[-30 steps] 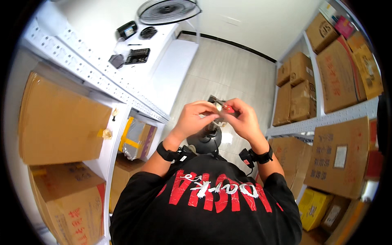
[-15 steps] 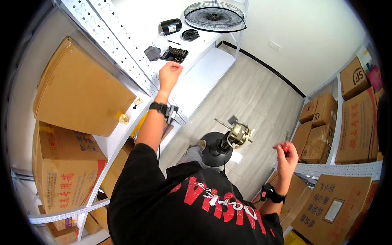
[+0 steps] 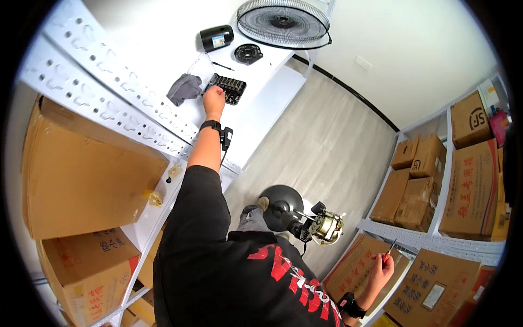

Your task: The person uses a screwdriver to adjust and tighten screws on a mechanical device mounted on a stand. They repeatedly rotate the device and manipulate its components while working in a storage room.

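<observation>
My left hand (image 3: 213,102) reaches onto the white shelf, its fingers pinched at the near left edge of a black case of screwdriver bits (image 3: 233,89). Whether a bit is between the fingertips cannot be made out. Beside this hand lies a grey cloth (image 3: 185,89). At the lower right, my right hand (image 3: 381,270) is closed round the red handle of a screwdriver (image 3: 387,255), its thin shaft pointing up and away. Between my arms, a fan stand with a bare motor (image 3: 327,228) rises from a round black base (image 3: 279,203) by my feet.
A fan grille (image 3: 283,23), a black cylindrical cover (image 3: 217,38), a round black part (image 3: 248,53) and a thin dark rod (image 3: 223,66) lie on the shelf. Cardboard boxes (image 3: 87,169) fill the left rack; more boxes (image 3: 417,201) stand on the right rack.
My left hand has moved from in front of the bit case onto its edge. The right hand has turned, bringing the screwdriver's shaft into sight. My view has shifted.
</observation>
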A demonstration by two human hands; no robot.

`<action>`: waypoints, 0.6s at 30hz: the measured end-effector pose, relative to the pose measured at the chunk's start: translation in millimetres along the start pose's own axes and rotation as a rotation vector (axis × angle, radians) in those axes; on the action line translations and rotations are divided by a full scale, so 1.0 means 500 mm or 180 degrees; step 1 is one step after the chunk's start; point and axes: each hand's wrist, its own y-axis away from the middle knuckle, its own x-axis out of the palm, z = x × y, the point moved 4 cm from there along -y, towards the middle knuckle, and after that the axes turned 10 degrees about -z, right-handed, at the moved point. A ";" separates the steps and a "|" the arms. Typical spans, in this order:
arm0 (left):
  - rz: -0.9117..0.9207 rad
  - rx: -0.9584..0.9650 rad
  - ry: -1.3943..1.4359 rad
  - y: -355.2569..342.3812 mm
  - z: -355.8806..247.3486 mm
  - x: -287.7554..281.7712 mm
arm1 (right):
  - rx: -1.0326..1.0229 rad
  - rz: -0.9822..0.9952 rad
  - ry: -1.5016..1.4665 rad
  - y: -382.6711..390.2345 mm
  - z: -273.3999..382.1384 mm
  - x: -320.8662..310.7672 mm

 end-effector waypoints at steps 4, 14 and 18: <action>0.0084 0.0148 -0.0202 -0.012 -0.017 0.027 | 0.0047 -0.0089 0.0209 -0.003 0.003 0.009; 0.0327 0.0429 -0.0610 -0.026 -0.022 0.025 | 0.0157 -0.0164 0.0280 -0.009 0.062 0.047; 0.0449 0.0474 -0.0719 -0.019 -0.032 0.027 | -0.0058 -0.0174 0.0283 -0.018 0.033 0.041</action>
